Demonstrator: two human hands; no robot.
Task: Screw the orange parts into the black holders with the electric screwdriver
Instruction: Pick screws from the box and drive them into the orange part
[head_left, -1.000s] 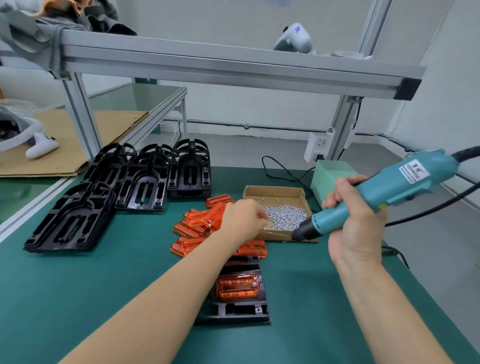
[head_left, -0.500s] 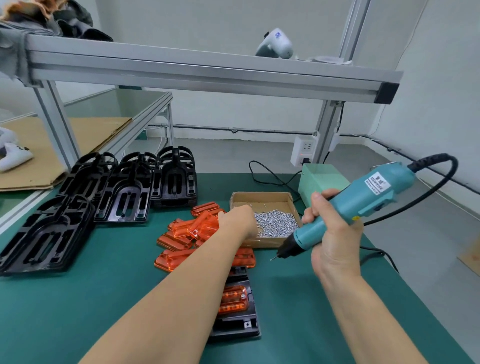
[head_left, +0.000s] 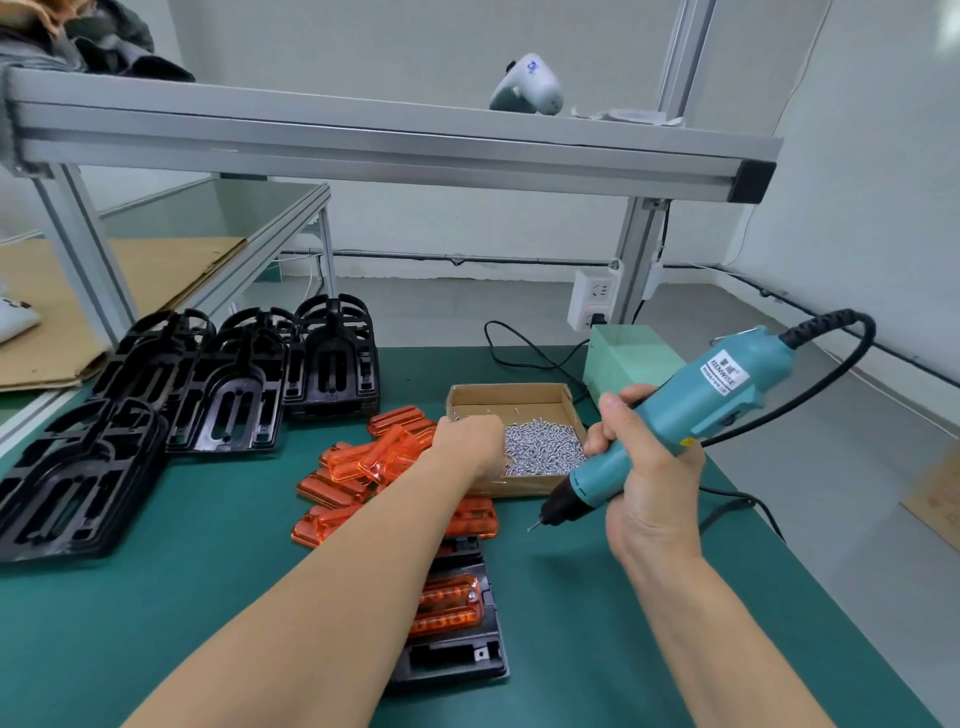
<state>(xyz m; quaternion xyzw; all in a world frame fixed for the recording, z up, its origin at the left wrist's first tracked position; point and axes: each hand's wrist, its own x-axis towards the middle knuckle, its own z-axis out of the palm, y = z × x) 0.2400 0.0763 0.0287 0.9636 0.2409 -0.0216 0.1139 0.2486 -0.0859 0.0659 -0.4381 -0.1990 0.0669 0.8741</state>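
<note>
While held, screwdriver (head_left: 670, 431) bit down-left (tilted).

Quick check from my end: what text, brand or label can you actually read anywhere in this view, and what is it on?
"KEENWISE": white label on the electric screwdriver gripped by the right hand.
Characters above and the line below it: too small to read.
Blue mark on the white device on the shelf: blurred, unreadable.
</note>
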